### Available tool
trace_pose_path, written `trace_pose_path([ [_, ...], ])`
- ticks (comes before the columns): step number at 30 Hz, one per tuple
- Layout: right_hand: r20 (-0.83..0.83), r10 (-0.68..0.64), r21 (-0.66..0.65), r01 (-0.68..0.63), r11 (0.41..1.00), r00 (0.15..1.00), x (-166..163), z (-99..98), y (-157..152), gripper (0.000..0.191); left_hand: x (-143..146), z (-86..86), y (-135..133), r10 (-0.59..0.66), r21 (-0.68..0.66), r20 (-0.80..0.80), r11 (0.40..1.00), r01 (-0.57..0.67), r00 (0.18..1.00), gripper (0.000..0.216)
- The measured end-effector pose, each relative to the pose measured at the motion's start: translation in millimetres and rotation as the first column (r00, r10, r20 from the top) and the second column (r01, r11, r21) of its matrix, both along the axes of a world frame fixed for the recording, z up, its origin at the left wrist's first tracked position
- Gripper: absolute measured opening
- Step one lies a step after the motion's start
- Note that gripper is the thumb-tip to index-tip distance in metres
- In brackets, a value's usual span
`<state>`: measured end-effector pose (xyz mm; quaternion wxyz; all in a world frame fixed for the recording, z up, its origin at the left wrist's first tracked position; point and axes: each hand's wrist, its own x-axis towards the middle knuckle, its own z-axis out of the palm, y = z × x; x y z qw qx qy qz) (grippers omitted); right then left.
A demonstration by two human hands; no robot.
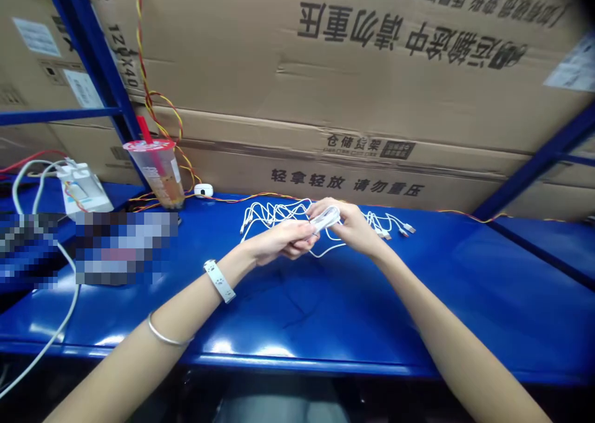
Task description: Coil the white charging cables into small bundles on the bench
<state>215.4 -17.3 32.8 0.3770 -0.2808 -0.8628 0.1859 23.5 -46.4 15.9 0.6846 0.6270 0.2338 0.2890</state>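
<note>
Between my two hands, just above the blue shelf [274, 311], is a white charging cable [327, 218] folded into a small looped bundle. My left hand [289, 237] is closed on the near end of the bundle, thumb on top. Curled around its far side, my right hand [346, 222] grips the same cable. A thin dark line crosses the bundle by the left thumb; I cannot make out what it is. Behind both hands lies a loose tangle of white cables [264, 212], with USB plugs [409, 228] showing at the right. Part of the tangle is hidden by the hands.
Large cardboard boxes [325, 101] stand along the back. At the left are a drink cup [158, 175] with a red straw, a small white case [203, 191], a white power adapter [83, 191] with cords, and a blurred-out object [125, 249]. Red and yellow wires [251, 196] run along the back.
</note>
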Motion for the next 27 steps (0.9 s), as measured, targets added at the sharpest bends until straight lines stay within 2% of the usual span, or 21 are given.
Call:
trace_pose_path([
  [4, 0.060, -0.185, 0.021, 0.184, 0.983, 0.981, -4.9, -2.4, -3.9, 0.021, 0.8, 1.0, 4.8, 0.204, 0.114, -0.002, 0.973, -0.203, 0.979, 0.036],
  [9, 0.073, -0.225, 0.053, 0.222, 0.974, 0.971, -15.8, -8.0, -7.6, 0.019, 7.9, -3.5, 7.5, 0.419, 0.207, -0.016, 0.889, -0.407, 0.908, 0.032],
  [12, 0.078, -0.258, 0.104, 0.249, 0.963, 0.963, -19.1, -12.5, -7.2, 0.018, 8.7, -6.7, 9.0, 0.531, 0.360, -0.059, 0.801, -0.478, 0.845, 0.032],
  [17, 0.062, -0.337, 0.100, 0.330, 0.939, 0.940, -25.5, -21.5, -10.6, 0.020, 6.1, -1.9, 6.5, 0.650, 0.617, -0.129, 0.644, -0.452, 0.749, 0.030],
  [20, 0.012, -0.373, 0.089, 0.370, 0.925, 0.928, -29.2, -26.3, -13.3, 0.020, 5.0, 2.2, 4.5, 0.681, 0.716, -0.145, 0.573, -0.399, 0.718, 0.030],
  [23, 0.043, -0.409, 0.184, 0.395, 0.900, 0.912, -29.9, -29.4, -13.1, 0.022, 4.7, 1.9, 5.5, 0.684, 0.732, -0.147, 0.561, -0.386, 0.715, 0.031],
  [27, 0.177, -0.447, 0.374, 0.360, 0.855, 0.877, -29.8, -30.6, -13.2, 0.027, 5.1, -1.8, 8.6, 0.698, 0.730, -0.161, 0.560, -0.392, 0.697, 0.032],
])
